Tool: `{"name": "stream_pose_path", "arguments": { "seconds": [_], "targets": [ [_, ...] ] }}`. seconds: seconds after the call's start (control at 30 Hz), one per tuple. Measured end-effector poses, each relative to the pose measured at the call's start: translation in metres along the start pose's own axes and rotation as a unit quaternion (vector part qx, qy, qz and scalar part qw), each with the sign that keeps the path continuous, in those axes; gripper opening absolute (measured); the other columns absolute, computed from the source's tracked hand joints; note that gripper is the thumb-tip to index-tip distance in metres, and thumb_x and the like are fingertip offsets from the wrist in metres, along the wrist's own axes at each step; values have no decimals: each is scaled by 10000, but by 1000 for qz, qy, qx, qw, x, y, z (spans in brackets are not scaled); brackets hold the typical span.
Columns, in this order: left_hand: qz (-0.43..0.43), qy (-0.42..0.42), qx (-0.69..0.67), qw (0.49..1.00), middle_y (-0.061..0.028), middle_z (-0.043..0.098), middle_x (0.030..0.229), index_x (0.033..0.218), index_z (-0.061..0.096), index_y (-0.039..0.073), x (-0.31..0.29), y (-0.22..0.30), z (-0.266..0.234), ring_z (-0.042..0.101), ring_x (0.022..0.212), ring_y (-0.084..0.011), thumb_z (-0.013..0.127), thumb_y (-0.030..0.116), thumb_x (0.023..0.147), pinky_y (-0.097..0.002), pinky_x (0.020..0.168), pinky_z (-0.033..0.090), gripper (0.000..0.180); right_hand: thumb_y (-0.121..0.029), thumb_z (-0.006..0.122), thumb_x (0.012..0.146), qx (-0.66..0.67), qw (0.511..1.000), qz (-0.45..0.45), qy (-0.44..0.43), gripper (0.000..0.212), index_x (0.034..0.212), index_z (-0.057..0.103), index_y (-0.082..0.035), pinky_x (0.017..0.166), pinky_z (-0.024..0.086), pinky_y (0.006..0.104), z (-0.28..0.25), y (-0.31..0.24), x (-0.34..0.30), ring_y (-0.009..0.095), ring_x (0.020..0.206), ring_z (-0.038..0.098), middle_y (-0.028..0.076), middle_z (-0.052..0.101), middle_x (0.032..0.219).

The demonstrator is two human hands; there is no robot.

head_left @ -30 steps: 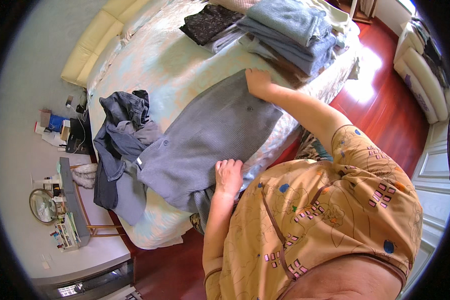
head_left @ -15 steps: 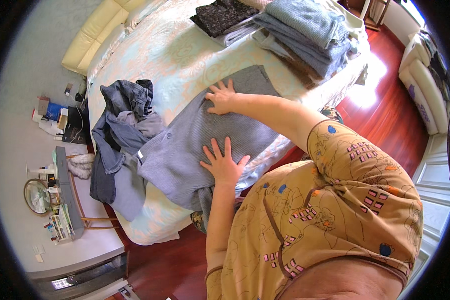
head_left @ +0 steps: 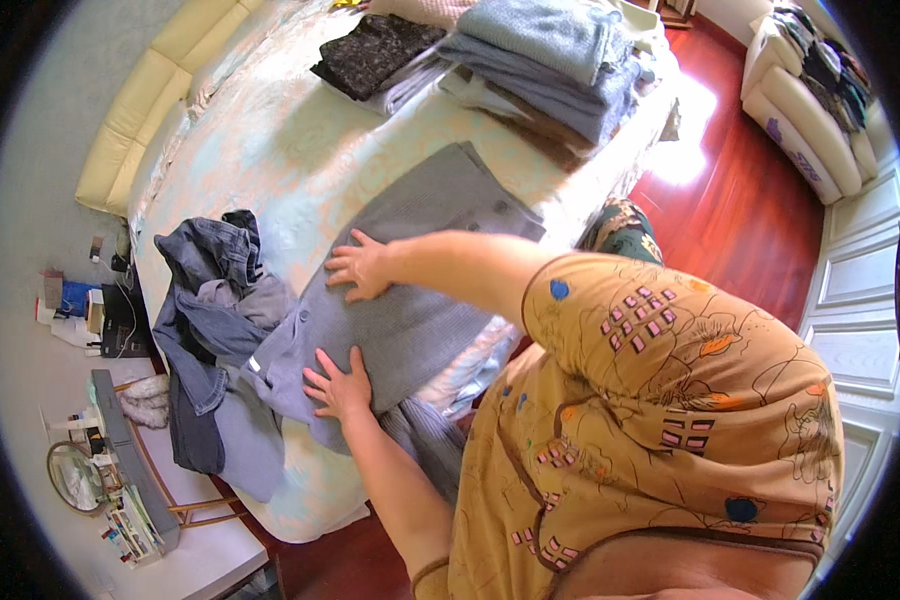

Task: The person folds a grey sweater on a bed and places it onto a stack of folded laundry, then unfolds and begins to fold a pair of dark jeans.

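Observation:
A grey ribbed knit cardigan (head_left: pixel 410 340) with buttons and a small white label lies spread on the bed. My right hand (head_left: pixel 363 265) rests flat on its upper left part, fingers spread. Nearer to me, my left hand (head_left: pixel 340 388) presses on the cloth close to the label, its fingers also apart. Neither hand grips anything. Part of the cardigan hangs in folds over the near edge of the bed, partly behind my left forearm. To the left, a heap of dark blue-grey denim clothing (head_left: pixel 202 300) touches the cardigan's label end.
Folded blue-grey knitwear (head_left: pixel 545 75) is stacked at the far side of the bed (head_left: pixel 270 180), beside a folded black garment (head_left: pixel 380 50). A cream armchair (head_left: pixel 800 140) with clothes on it stands far right. At the left are a desk shelf (head_left: pixel 135 460) and a round mirror (head_left: pixel 73 478).
Both hands have slid across the cardigan toward its label end, staying flat. The whole view has shifted, with the bed and clothes now further left.

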State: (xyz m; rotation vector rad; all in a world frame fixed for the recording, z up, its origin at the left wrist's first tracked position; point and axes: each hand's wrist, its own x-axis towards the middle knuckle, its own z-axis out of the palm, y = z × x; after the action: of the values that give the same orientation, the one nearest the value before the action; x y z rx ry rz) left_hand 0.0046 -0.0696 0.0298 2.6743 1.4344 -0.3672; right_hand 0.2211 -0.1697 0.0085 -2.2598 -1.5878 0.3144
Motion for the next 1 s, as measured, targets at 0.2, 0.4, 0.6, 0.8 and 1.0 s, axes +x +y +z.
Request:
{"name": "stream_pose_path", "arguments": {
  "seconds": [0.2, 0.4, 0.6, 0.8, 1.0],
  "targets": [
    [8, -8, 5, 1000, -128, 24, 1589, 1519, 110, 330, 4, 0, 2, 29, 1445, -397, 346, 795, 813, -695, 1062, 110, 877, -409, 580, 863, 125, 980, 34, 149, 482, 1209, 586, -73, 965, 444, 420, -69, 64, -92, 365, 1100, 568, 176, 601, 1205],
    [-4, -43, 30, 999, -126, 2, 1590, 1525, 72, 302, 3, 14, -8, 26, 1447, -395, 293, 799, 824, -702, 1060, 116, 887, -658, 485, 859, 78, 904, 409, 96, 736, 902, 666, 54, 727, 520, 460, -85, 108, -259, 340, 738, 653, 211, 661, 760],
    [205, 36, 9, 978, -224, 229, 1506, 1471, 272, 133, -13, 21, 12, 237, 1361, -459, 429, 690, 855, -632, 1042, 261, 845, -430, 636, 881, 151, 898, 382, 156, 598, 1235, 476, 24, 743, 545, 404, -27, 61, -307, 291, 836, 686, 196, 658, 916],
    [508, 130, 23, 851, -211, 237, 1509, 1457, 331, 179, -136, 87, 35, 205, 1390, -441, 777, 511, 658, -669, 1057, 200, 973, -167, 565, 921, 734, 572, 310, 193, 446, 1281, 425, 56, 785, 572, 471, -28, 63, -312, 286, 897, 683, 240, 593, 1088],
    [512, 213, -61, 830, -207, 421, 1402, 1394, 402, 73, -110, 117, 16, 400, 1295, -392, 634, 216, 843, -580, 1064, 277, 614, -74, 564, 856, 681, 706, 138, 139, 323, 1158, 548, 41, 858, 552, 375, -79, 77, -284, 256, 957, 677, 164, 670, 1067]
  ]
}}
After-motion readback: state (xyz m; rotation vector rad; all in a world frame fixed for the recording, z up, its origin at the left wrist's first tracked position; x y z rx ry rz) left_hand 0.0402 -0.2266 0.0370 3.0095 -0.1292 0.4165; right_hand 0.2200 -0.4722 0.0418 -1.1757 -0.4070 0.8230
